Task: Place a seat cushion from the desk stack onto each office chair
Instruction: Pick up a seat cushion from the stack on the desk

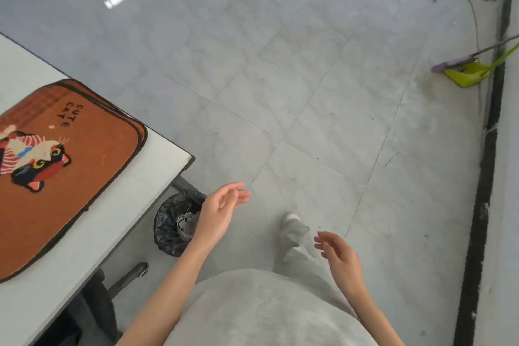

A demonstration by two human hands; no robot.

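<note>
Open floor (309, 78) ahead; desk (157, 166) corner and bin (168, 222) close at left

A: Your left hand (222, 212) hangs empty over the floor (323, 87), fingers loosely spread, just past the desk (157, 157) corner. Your right hand (341, 257) is empty too, fingers apart, near your shoe (289, 219).

B: And the cushions?

A: A stack of orange cushions (84, 174) lies flat on the desk at your left, well apart from both hands. The top one shows a cat and the words "CUTE CAT".

B: What is under the desk?

A: A bin with a black bag (171, 222), just below your left hand, and a chair leg (130, 277). A green dustpan (466, 73) lies far right, by the wall.
</note>
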